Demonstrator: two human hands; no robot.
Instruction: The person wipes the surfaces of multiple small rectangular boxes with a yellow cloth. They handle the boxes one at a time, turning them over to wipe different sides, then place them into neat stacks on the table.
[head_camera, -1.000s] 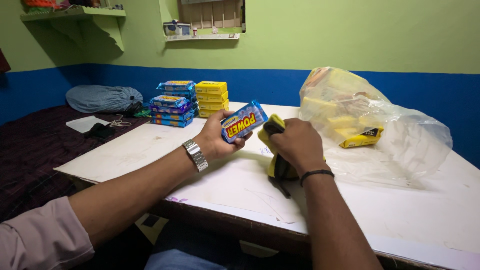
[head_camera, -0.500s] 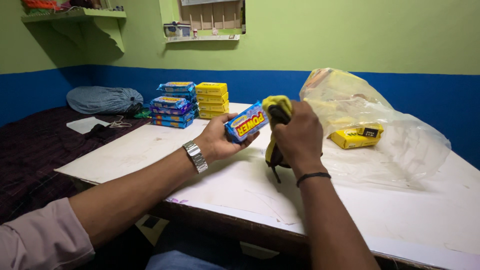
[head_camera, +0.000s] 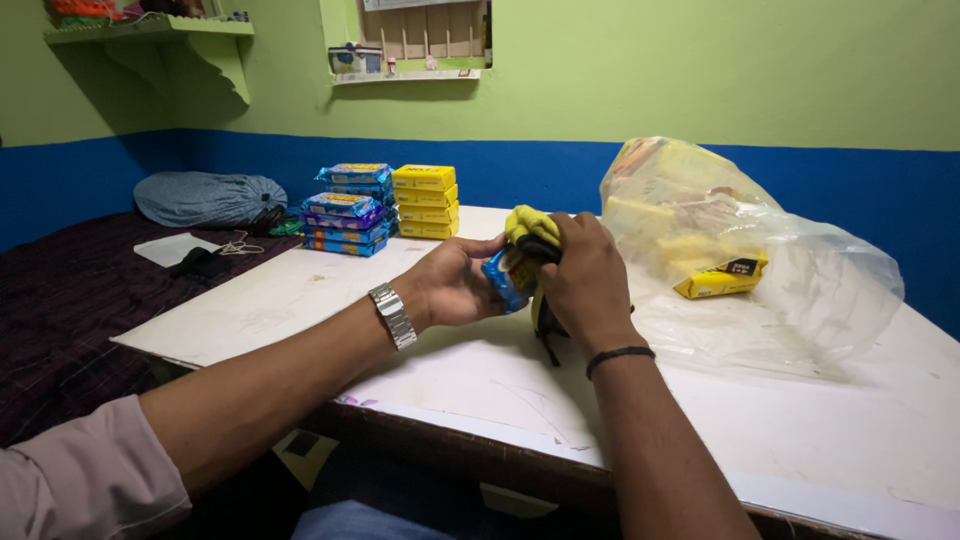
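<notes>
My left hand (head_camera: 455, 282) grips a blue wrapped bar packet (head_camera: 500, 277) above the white table (head_camera: 250, 300), turned so that only its edge shows. My right hand (head_camera: 585, 275) clutches a yellow and black cloth (head_camera: 528, 232) and presses it against the packet. The cloth's dark end hangs down below my right hand. A metal watch sits on my left wrist, a black band on my right.
A clear plastic bag (head_camera: 760, 260) holding yellow packets lies at the right of the table. Stacks of blue packets (head_camera: 345, 210) and yellow boxes (head_camera: 425, 200) stand at the far edge. A grey cloth bundle (head_camera: 205, 197) rests on the dark bed at the left.
The right hand lifted the cloth from the table up to the packet. The left hand turned the packet, so its printed face no longer shows, and the cloth now covers it.
</notes>
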